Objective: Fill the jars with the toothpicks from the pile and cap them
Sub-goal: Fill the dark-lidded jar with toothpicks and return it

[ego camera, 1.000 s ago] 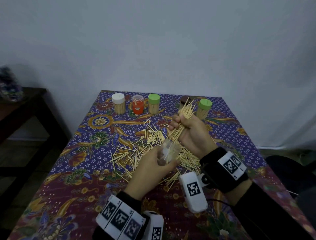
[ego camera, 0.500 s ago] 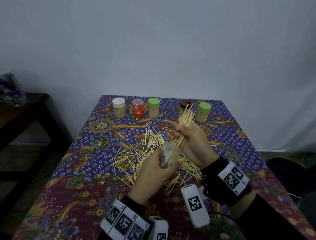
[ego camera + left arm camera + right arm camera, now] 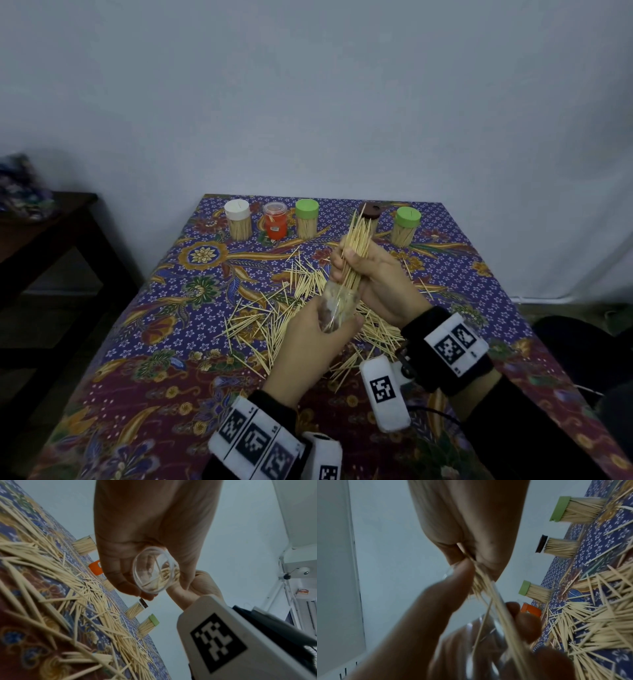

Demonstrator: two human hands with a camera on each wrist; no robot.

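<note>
My left hand [image 3: 318,337] grips a clear uncapped jar [image 3: 337,306] tilted above the toothpick pile [image 3: 274,315]; the left wrist view looks up through the jar's round base [image 3: 154,573] at toothpick tips inside. Right above it, my right hand [image 3: 368,274] holds a thick bundle of toothpicks [image 3: 356,250], the lower ends poking into the jar's mouth and the upper ends fanning toward the back. In the right wrist view the bundle [image 3: 488,588] runs down from my curled fingers [image 3: 458,555] into the blurred jar.
A row of jars stands at the table's far edge: white-capped [image 3: 237,219], orange with a clear lid [image 3: 275,221], green-capped [image 3: 307,218], brown-capped [image 3: 370,216], green-capped [image 3: 406,226]. Loose toothpicks are spread over the patterned cloth [image 3: 164,370]. A dark side table [image 3: 41,233] stands left.
Both hands have risen slightly together, and the bundle has turned more upright, its lower ends slid further into the jar's mouth. The grips are unchanged.
</note>
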